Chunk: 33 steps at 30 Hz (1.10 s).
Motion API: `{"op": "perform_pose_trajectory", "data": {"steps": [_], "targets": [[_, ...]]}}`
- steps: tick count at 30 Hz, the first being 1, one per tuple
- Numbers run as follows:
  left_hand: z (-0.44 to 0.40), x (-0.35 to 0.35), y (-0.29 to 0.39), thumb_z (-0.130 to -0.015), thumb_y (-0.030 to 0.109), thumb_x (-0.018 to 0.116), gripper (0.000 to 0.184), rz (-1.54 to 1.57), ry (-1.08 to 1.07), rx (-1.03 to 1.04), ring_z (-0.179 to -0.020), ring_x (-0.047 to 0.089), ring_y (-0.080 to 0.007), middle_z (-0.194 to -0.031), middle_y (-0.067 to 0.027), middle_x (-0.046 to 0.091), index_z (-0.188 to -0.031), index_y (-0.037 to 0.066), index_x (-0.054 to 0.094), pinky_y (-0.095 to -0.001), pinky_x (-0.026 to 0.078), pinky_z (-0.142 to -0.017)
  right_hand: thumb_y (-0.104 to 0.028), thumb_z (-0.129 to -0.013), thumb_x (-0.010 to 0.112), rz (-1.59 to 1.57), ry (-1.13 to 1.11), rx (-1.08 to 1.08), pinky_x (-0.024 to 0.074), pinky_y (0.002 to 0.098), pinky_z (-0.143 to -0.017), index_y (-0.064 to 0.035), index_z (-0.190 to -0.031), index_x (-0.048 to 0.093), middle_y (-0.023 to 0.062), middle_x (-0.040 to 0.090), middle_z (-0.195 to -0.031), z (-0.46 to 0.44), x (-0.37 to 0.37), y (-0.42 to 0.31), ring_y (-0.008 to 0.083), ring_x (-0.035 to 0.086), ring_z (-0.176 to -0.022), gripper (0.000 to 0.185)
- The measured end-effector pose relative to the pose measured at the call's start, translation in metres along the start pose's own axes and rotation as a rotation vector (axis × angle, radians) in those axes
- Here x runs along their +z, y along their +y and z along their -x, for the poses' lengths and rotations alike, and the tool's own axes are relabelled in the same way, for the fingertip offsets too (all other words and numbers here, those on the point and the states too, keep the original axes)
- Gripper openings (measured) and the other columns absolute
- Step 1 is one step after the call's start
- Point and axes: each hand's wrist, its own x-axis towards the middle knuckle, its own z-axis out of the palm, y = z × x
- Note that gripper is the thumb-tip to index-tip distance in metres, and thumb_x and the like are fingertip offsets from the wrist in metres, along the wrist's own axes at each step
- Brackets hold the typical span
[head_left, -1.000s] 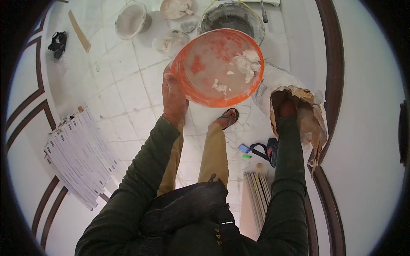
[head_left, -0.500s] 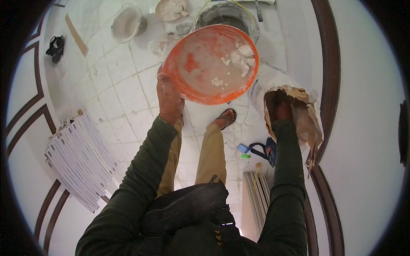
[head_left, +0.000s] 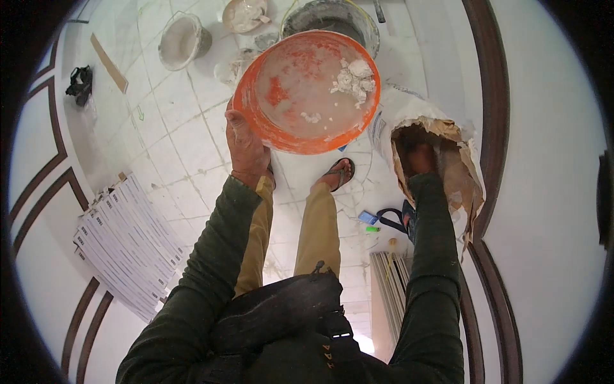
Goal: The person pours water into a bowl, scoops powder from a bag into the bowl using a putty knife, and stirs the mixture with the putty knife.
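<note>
My left hand (head_left: 247, 146) grips the left rim of an orange bucket (head_left: 256, 115), its thumb outside and the bucket tilted so its inside faces me. Whitish residue coats the bucket's inside, and white powdery lumps (head_left: 353, 80) lie toward its right side. On the right, a torn paper bag (head_left: 465, 169) stands with its ragged mouth open. My right hand (head_left: 421, 159) reaches down into that bag; its fingers are hidden in the shadow there.
Behind the orange bucket are a large grey-stained tub (head_left: 371, 29), a white pail (head_left: 182, 41) and a round dish (head_left: 244, 16). Stacked boxes (head_left: 131, 246) lie at left, boards (head_left: 390, 281) below right, a dark sandal (head_left: 409, 217) near the bag.
The orange bucket and my left hand have shifted left and slightly up in view. The bag also appears farther left, and my right hand remains inside it.
</note>
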Motion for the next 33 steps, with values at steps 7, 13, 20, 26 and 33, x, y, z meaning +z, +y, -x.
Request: {"op": "perform_pose_trajectory", "data": {"steps": [7,13,20,26,33], "targets": [[0.005,-0.002,0.002,-0.098,0.057,0.011,0.071,-0.360,-0.052,0.093,-0.113,0.052,-0.0321,-0.123,-0.0142,0.054,-0.128,0.002,0.046,-0.0411,0.036,-0.103,-0.014,-0.074,0.058,0.175,0.363,-0.427,0.0488,0.0483,-0.064,0.0016,-0.081,0.067,0.0232,0.064,-0.079,-0.028,0.056,0.081,0.0397,0.062,-0.072,0.019],[0.005,0.004,0.012,-0.096,0.061,0.013,0.076,-0.144,-0.033,0.027,-0.115,0.052,-0.0270,-0.123,-0.0135,0.054,-0.129,0.000,0.044,-0.0393,0.039,-0.101,-0.017,-0.083,0.061,-0.242,0.280,-0.202,0.0428,0.0355,-0.047,-0.0031,-0.088,0.069,0.0080,0.064,-0.072,-0.016,0.055,0.073,0.0183,0.056,-0.053,0.017],[0.008,0.006,0.027,-0.090,0.066,0.041,0.080,-0.142,-0.106,0.041,-0.120,0.049,-0.0214,-0.131,-0.0123,0.049,-0.135,0.000,0.037,-0.0367,0.042,-0.102,-0.021,-0.090,0.060,-0.914,0.107,0.258,0.0309,0.0244,-0.035,-0.0019,-0.091,0.068,0.0040,0.062,-0.071,0.066,-0.029,-0.020,0.0091,0.046,-0.043,0.021],[0.014,0.018,0.029,-0.094,0.061,0.037,0.073,0.010,-0.121,0.011,-0.119,0.050,-0.0208,-0.130,-0.0119,0.049,-0.134,0.001,0.038,-0.0364,0.041,-0.102,-0.019,-0.090,0.058,-0.980,0.096,0.309,0.0302,0.0243,-0.036,0.0001,-0.094,0.067,0.0049,0.062,-0.071,0.112,-0.053,-0.034,0.0085,0.044,-0.044,0.022],[0.015,0.021,0.007,-0.091,0.065,0.039,0.077,0.007,-0.162,0.021,-0.120,0.050,-0.0214,-0.131,-0.0123,0.049,-0.135,0.001,0.038,-0.0368,0.041,-0.103,-0.019,-0.091,0.058,-1.075,0.142,0.321,0.0303,0.0241,-0.037,0.0015,-0.106,0.065,0.0061,0.062,-0.075,0.155,-0.055,-0.040,0.0087,0.046,-0.047,0.027]]}}
